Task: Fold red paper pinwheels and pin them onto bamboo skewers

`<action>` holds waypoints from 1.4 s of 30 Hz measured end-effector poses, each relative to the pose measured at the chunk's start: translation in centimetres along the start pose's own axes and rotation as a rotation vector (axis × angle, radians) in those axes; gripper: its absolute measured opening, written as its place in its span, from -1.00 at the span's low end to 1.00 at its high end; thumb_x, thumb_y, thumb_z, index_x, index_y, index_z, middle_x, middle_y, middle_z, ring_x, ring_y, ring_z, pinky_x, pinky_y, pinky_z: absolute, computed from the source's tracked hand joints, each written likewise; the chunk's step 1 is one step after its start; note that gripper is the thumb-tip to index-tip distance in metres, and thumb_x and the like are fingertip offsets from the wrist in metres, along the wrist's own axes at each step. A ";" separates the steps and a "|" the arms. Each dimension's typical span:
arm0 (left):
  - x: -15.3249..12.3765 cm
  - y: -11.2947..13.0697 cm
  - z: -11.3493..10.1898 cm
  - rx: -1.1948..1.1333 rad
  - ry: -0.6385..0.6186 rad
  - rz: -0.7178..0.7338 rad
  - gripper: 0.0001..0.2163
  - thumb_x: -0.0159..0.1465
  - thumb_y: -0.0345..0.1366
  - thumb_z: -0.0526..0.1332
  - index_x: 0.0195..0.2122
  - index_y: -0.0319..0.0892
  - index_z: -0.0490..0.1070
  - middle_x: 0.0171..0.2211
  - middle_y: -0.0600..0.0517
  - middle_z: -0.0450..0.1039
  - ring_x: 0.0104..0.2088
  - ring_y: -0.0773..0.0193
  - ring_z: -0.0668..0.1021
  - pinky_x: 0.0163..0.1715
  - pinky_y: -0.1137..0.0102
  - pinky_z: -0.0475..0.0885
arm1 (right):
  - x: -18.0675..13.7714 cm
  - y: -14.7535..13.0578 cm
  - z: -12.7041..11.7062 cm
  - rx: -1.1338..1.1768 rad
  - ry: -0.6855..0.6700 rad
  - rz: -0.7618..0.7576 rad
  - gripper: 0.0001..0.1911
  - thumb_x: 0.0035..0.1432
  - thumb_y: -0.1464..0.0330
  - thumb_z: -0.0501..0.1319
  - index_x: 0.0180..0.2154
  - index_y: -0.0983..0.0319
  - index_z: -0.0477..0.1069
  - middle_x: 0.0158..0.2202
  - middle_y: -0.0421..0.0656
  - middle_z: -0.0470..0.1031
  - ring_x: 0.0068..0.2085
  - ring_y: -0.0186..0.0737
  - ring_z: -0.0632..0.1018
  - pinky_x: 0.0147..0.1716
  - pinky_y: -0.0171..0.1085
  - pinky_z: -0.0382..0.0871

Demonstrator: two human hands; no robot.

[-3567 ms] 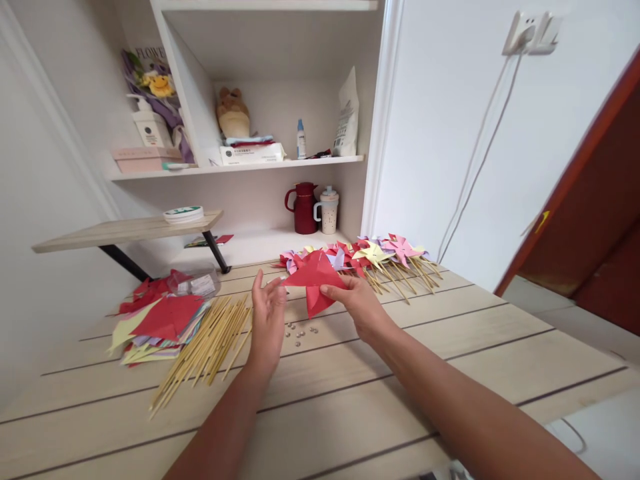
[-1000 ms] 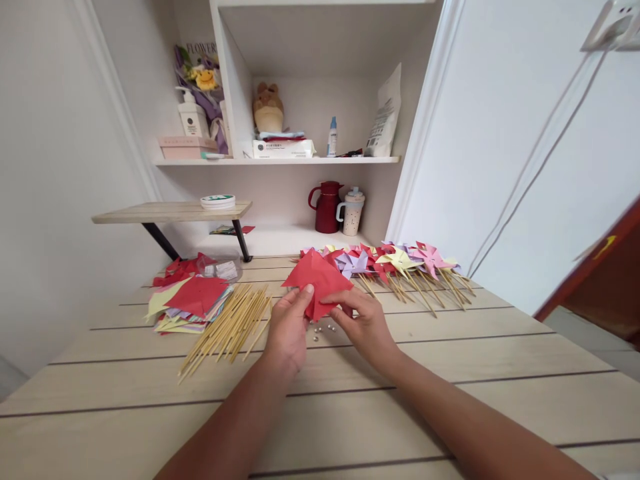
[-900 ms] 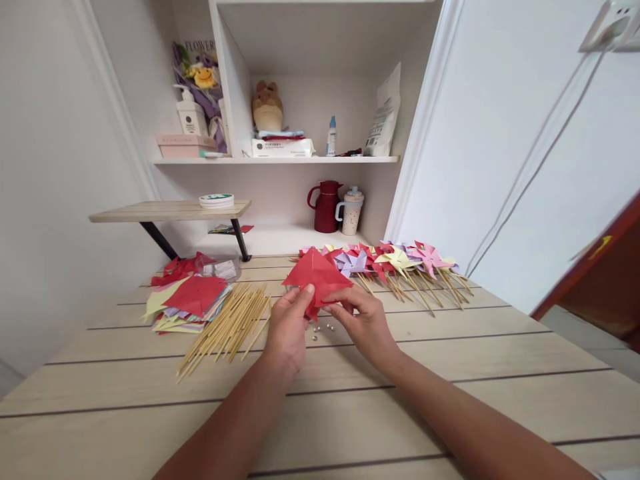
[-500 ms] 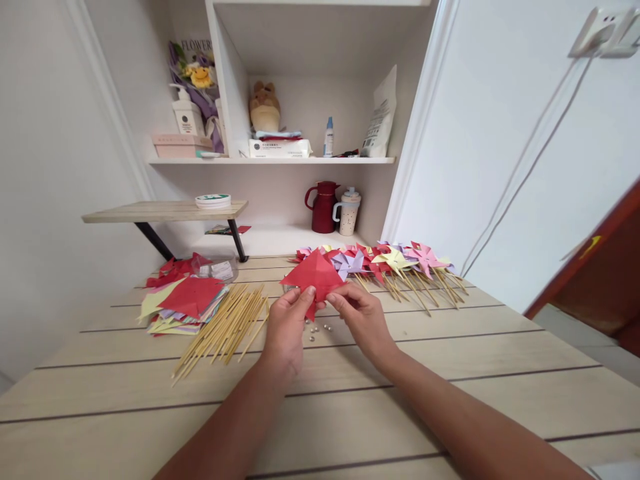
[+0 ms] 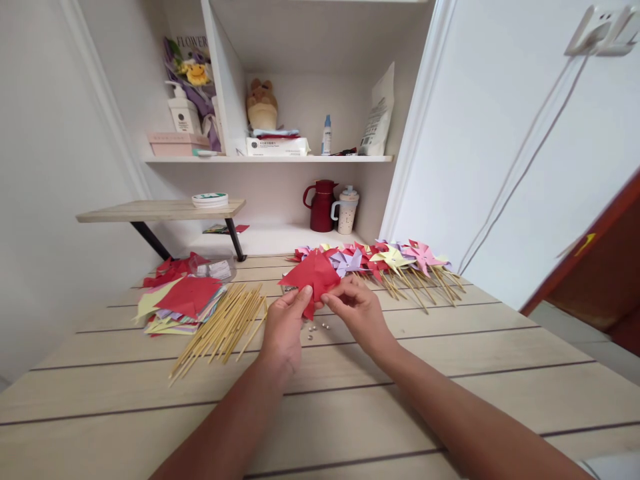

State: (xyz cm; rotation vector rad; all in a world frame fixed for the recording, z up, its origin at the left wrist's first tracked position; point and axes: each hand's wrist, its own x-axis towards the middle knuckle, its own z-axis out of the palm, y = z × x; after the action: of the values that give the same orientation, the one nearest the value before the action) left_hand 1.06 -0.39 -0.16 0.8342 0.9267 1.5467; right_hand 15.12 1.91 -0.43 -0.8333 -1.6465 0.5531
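Note:
A red paper pinwheel piece, cut into pointed flaps, is held up over the middle of the table. My left hand grips it from below with the thumb on its front. The thumb and forefinger of my right hand pinch its lower right edge; the rest of the fingers curl in. Several small silvery metal pieces lie on the table beneath the paper. To the left, many thin wooden sticks lie in a loose bundle.
Finished pinwheels on sticks are heaped at the back right. Coloured paper squares lie in a pile at the left, near a clear plastic box. Behind stand a small raised shelf, a red jug and a cup.
The paper's right flap has been folded a little inward, with my right hand moving slightly left along with it. The whole view has shifted slightly.

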 end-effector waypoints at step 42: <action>0.0 0.2 -0.3 0.955 -0.141 0.962 -0.83 0.28 -0.36 0.25 -0.25 0.06 0.61 -0.25 0.03 0.65 -0.18 0.10 0.61 0.20 0.10 0.12 | 1.0 -1.0 -2.3 -0.395 0.024 -0.286 -0.84 0.10 0.48 0.33 -0.41 0.10 0.59 -0.06 -0.11 0.61 0.05 0.07 0.49 0.07 0.10 0.25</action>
State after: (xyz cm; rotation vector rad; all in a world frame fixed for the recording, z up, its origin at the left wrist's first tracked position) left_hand 0.72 -0.43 -0.10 2.2886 1.2510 1.7354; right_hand 17.04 1.88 1.44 -0.8600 -1.8427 0.0151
